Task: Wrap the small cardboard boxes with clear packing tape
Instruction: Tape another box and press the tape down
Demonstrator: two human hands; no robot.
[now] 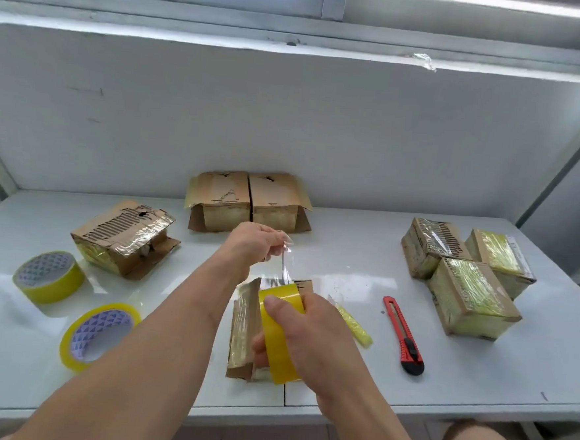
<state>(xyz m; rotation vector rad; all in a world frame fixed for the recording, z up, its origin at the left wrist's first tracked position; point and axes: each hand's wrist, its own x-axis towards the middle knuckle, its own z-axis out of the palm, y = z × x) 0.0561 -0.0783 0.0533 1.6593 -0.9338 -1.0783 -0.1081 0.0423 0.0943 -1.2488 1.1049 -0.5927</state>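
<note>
The white table (348,244) was the biggest thing, with a white wall right behind it. I saw three wrapped boxes (463,276) bunched on the right side, well apart from my hands. Two plain boxes (249,199) sat side by side at the back, and one torn box (126,236) sat at the left.

The box I was wrapping (245,326) lay near the front edge, under my hands. It looked light and a bit soft, so I think hard pressing would dent it. The tape already on it looked shiny and slippery, so the bare cardboard corners seemed the best place to hold.

My right hand (311,338) was curled tight around the yellow tape roll (278,336), holding it just over the box. My left hand (256,245) was pinching the loose end of the clear tape strip (286,271) and holding it up and away. The strip was thin and sticky, and I think it could fold onto itself if it went slack.

There was open table between my hands and the back boxes, so I had room to pull more. Two spare tape rolls (70,304) sat at the left. A red cutter (404,334) lay at the right, and a small crumpled tape scrap (353,324) lay between it and my right hand.
</note>
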